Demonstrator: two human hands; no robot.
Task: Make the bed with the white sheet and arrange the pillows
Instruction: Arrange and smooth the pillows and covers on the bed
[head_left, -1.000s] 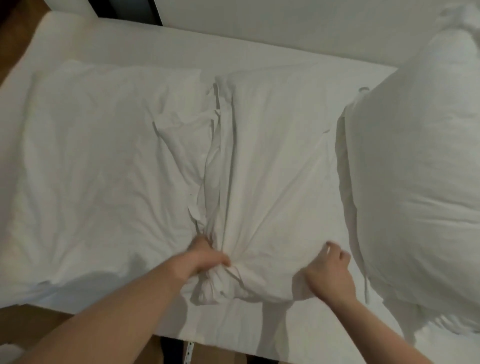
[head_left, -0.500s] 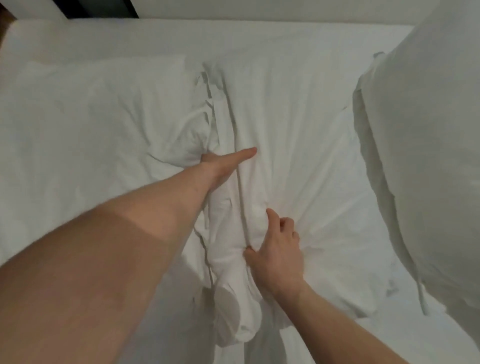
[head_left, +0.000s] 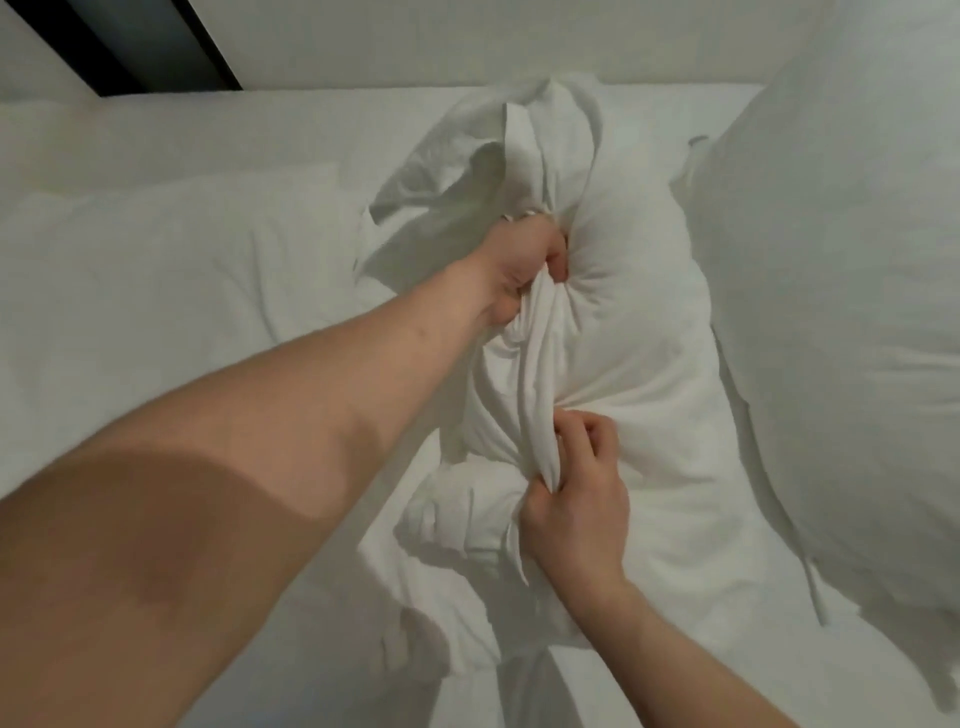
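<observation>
A white pillow (head_left: 639, 332) in a loose, wrinkled case lies in the middle of the bed, bunched up and partly lifted. My left hand (head_left: 519, 270) grips a fold of the case near the pillow's upper middle. Lower down, my right hand (head_left: 576, 499) pinches the same ridge of fabric between thumb and fingers. A second pillow (head_left: 171, 270) lies flat to the left. A third, bulky pillow (head_left: 852, 291) stands at the right, touching the middle one. All rest on the white sheet (head_left: 218, 124).
A white wall (head_left: 467, 41) runs along the far side of the bed. A dark vertical strip (head_left: 130, 47) sits at the top left corner. The bed's near edge is out of view.
My left hand went from lying flat on the pillow to gripping a bunch of its case higher up. My right hand closed on the fabric ridge. The pillow has been gathered and raised.
</observation>
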